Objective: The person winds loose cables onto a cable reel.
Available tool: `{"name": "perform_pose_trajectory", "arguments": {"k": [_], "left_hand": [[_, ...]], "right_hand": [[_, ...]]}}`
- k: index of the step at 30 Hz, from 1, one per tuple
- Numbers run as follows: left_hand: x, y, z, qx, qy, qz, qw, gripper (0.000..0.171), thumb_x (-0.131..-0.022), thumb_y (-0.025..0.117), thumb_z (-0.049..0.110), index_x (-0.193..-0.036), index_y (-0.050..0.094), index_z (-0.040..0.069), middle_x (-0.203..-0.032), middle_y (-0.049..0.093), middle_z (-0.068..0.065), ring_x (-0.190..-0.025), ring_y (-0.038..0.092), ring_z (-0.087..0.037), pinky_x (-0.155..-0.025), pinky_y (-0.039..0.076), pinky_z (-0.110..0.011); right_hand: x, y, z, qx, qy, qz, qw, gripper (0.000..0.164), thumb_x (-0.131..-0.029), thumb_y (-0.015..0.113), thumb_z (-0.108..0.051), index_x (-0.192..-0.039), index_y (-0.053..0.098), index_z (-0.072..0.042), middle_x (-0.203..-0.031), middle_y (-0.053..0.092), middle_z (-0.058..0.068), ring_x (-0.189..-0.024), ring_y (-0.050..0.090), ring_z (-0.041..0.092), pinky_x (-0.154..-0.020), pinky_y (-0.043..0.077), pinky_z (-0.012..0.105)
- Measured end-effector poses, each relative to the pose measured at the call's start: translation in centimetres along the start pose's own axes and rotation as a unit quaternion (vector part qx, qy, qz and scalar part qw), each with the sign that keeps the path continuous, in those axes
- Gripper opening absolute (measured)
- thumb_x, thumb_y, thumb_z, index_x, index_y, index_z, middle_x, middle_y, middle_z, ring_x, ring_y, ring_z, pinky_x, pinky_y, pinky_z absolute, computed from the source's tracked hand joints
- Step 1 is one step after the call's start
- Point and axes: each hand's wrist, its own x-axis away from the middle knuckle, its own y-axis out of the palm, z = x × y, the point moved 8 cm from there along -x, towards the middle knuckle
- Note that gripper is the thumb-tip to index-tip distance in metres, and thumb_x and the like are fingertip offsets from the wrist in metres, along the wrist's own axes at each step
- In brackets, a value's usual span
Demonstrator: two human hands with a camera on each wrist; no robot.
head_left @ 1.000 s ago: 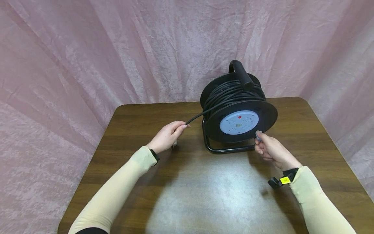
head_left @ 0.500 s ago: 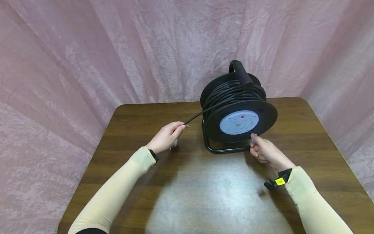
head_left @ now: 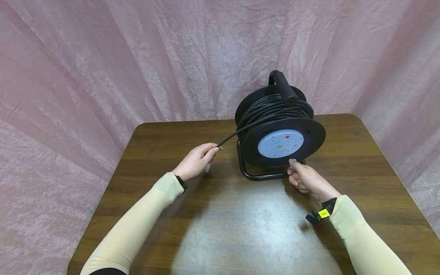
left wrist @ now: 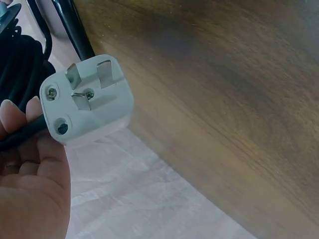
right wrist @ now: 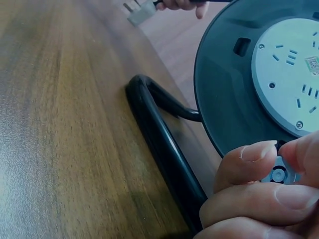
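Observation:
A black cable reel (head_left: 245, 152) stands on the table, its drum wound with black cable (head_left: 271, 107). A pale blue socket panel (head_left: 280, 144) with a red button faces the front. My left hand (head_left: 196, 160) grips the free end of the cable, left of the reel. From that hand hangs a white three-pin plug (left wrist: 89, 99), its metal prongs showing in the left wrist view. With thumb and fingers, my right hand (head_left: 307, 179) pinches a small grey-blue crank knob (right wrist: 279, 173) at the drum's lower rim.
The reel rests on a black tubular frame (head_left: 264, 177) with a carry handle (head_left: 285, 88) on top. Beneath it is a brown wooden table (head_left: 165, 141) with rounded corners. Behind hangs a pink curtain (head_left: 206, 57).
My right hand has moved left along the drum's lower rim with the knob. The drum has turned, its red button shifting right. My left hand stays nearly still; the plug below it swings slightly.

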Motion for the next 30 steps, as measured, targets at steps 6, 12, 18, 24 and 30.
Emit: {"name": "perform_pose_trajectory", "arguments": {"k": [6,12,18,24,30], "left_hand": [[-0.2,0.2,0.3,0.012,-0.001,-0.003,0.9999,0.029,-0.107,0.044,0.037,-0.121,0.066,0.024,-0.096,0.065,0.0,-0.081,0.063,-0.017,-0.075,0.051,-0.034],[-0.3,0.5,0.3,0.033,0.006,-0.009,0.9994,0.026,-0.108,0.045,0.031,-0.12,0.065,0.019,-0.094,0.064,-0.009,-0.087,0.066,-0.025,-0.079,0.053,-0.034],[-0.6,0.5,0.6,0.041,0.009,-0.004,0.9991,0.022,-0.107,0.047,0.028,-0.12,0.062,0.019,-0.098,0.064,-0.009,-0.092,0.066,-0.024,-0.08,0.053,-0.033],[-0.9,0.4,0.9,0.026,0.013,0.01,0.9995,0.018,-0.106,0.049,0.029,-0.115,0.062,0.019,-0.1,0.067,-0.008,-0.091,0.064,-0.014,-0.08,0.052,-0.034],[-0.9,0.7,1.1,0.012,0.019,0.013,0.9997,0.018,-0.106,0.048,0.031,-0.112,0.062,0.02,-0.103,0.067,-0.003,-0.094,0.062,-0.014,-0.083,0.048,-0.036]], "right_hand": [[-0.2,0.4,0.1,-0.001,0.007,0.002,1.0,0.055,-0.107,0.034,-0.05,-0.1,0.043,0.003,-0.058,0.045,-0.001,-0.041,0.026,0.008,-0.039,0.023,0.022],[-0.4,1.1,0.4,-0.01,0.013,0.0,1.0,0.054,-0.106,0.035,-0.052,-0.096,0.044,0.001,-0.057,0.045,-0.001,-0.04,0.026,0.007,-0.039,0.022,0.022],[-0.5,1.5,0.4,-0.014,0.013,-0.008,1.0,0.053,-0.106,0.035,-0.052,-0.092,0.043,-0.002,-0.057,0.045,-0.001,-0.039,0.026,0.007,-0.039,0.022,0.021],[-0.9,2.0,0.5,-0.019,0.011,-0.012,1.0,0.051,-0.107,0.034,-0.051,-0.09,0.042,-0.003,-0.056,0.045,-0.001,-0.038,0.024,0.006,-0.038,0.022,0.02],[-1.0,2.8,0.8,-0.023,0.014,-0.008,1.0,0.051,-0.107,0.034,-0.052,-0.09,0.041,-0.004,-0.055,0.044,-0.001,-0.038,0.023,0.006,-0.037,0.021,0.02]]}}
